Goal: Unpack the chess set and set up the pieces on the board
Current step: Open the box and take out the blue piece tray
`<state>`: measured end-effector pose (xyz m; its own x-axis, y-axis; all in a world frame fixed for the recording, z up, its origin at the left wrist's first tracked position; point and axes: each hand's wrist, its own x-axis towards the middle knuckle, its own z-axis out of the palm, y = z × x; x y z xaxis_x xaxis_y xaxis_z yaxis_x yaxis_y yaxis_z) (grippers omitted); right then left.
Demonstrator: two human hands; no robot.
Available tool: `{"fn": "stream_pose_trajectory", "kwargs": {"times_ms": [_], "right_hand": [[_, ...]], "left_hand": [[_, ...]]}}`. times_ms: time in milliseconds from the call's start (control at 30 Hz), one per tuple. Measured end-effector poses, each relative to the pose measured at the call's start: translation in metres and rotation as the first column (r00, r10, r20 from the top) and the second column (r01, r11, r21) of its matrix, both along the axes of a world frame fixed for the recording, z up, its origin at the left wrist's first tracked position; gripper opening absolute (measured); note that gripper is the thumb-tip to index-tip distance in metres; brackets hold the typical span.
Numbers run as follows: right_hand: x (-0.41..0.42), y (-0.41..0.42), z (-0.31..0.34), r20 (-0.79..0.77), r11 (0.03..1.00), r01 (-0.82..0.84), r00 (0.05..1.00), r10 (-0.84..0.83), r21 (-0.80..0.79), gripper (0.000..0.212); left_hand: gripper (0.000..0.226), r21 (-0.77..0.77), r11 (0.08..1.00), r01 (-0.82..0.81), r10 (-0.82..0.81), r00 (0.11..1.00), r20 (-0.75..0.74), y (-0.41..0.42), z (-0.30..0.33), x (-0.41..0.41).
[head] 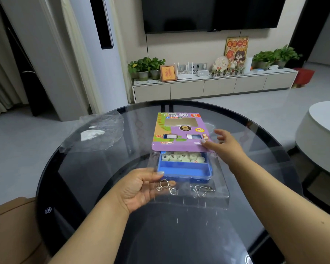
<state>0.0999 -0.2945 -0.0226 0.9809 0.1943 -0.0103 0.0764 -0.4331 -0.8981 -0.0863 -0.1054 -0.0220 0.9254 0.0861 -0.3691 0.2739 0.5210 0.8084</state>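
A: How far along is the unpacking?

B: Early, I'd judge. The clear plastic tray (pixel 208 195) is partly drawn out of the purple cardboard sleeve (pixel 179 130), towards the person. The far part is under the sleeve. No board is laid out and no piece is placed.

A: Where is the chess set itself?

B: In the blue box (pixel 184 168), seated in the tray near the middle of the round glass counter (pixel 255 130). Pale round pieces (pixel 183 157) show in its far part, just below the sleeve's edge.

A: And the hands?

B: The left hand (pixel 139 187) grips the tray's near left corner, thumb on top. The right hand (pixel 224 143) pinches the sleeve's near right corner, other fingers spread.

A: Which way does it all lie?

B: Sleeve and tray run lengthwise away from the person; the sleeve's open end faces them. The blue box lies crosswise.

A: Anything else?

B: Two metal wire puzzles (pixel 183 188) in the tray's near end, and crumpled clear wrap (pixel 95 132) well apart at the left.
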Motion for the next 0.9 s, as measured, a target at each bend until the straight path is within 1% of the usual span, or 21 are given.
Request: {"fn": "stream_pose_trajectory", "kwargs": {"times_ms": [33,67,100,133,200,267,333,400,467,567,667,800,900], "right_hand": [[0.0,0.002,0.001,0.152,0.987,-0.028,0.987,0.053,-0.16,0.066],[-0.002,0.005,0.004,0.257,0.951,-0.063,0.955,0.145,-0.302,0.058],[-0.005,0.01,0.008,0.303,0.901,-0.1,0.921,0.244,-0.422,0.051],[-0.007,0.014,0.012,0.311,0.851,-0.129,0.894,0.323,-0.51,0.045],[-0.004,0.023,0.016,0.315,0.777,-0.165,0.848,0.427,-0.608,0.038],[0.002,0.027,0.02,0.305,0.74,-0.212,0.813,0.496,-0.638,0.035],[0.006,0.03,0.023,0.287,0.726,-0.279,0.784,0.55,-0.628,0.031],[0.005,0.032,0.024,0.301,0.707,-0.293,0.752,0.586,-0.643,0.026],[0.003,0.033,0.024,0.338,0.705,-0.275,0.727,0.597,-0.654,0.022],[0.001,0.035,0.022,0.374,0.722,-0.256,0.718,0.587,-0.643,0.023],[0.005,0.041,0.019,0.391,0.698,-0.202,0.707,0.589,-0.687,0.021],[0.019,0.051,0.018,0.443,0.684,-0.101,0.692,0.57,-0.723,0.022],[0.029,0.057,0.019,0.445,0.654,-0.041,0.7,0.558,-0.755,0.023]], "left_hand": [[0.038,0.003,1.0,-0.002,0.002,1.0,-0.002,0.0,-0.001,0.0],[0.039,0.005,1.0,-0.005,0.005,1.0,-0.003,0.001,-0.001,0.001],[0.04,0.007,1.0,-0.007,0.007,1.0,-0.005,0.001,-0.002,0.002],[0.04,0.01,1.0,-0.01,0.01,1.0,-0.009,0.001,-0.002,0.002],[0.04,0.011,1.0,-0.014,0.014,1.0,-0.012,0.001,-0.003,0.003],[0.038,0.009,1.0,-0.019,0.019,1.0,-0.017,0.001,-0.004,0.004],[0.036,-0.004,1.0,-0.027,0.027,0.999,-0.019,0.002,-0.005,0.007],[0.035,-0.01,1.0,-0.029,0.029,0.999,-0.015,0.002,-0.004,0.01],[0.031,-0.017,0.999,-0.049,0.049,0.999,-0.009,0.001,-0.002,0.013],[0.031,-0.01,0.997,-0.08,0.08,0.996,-0.03,-0.001,-0.001,0.019],[0.034,0.004,0.994,-0.106,0.106,0.994,-0.041,-0.001,-0.001,0.019],[0.034,-0.016,0.996,-0.084,0.083,0.996,-0.019,0.004,0.001,0.015],[0.035,-0.022,0.997,-0.068,0.068,0.998,-0.005,0.004,0.003,0.012]]}}
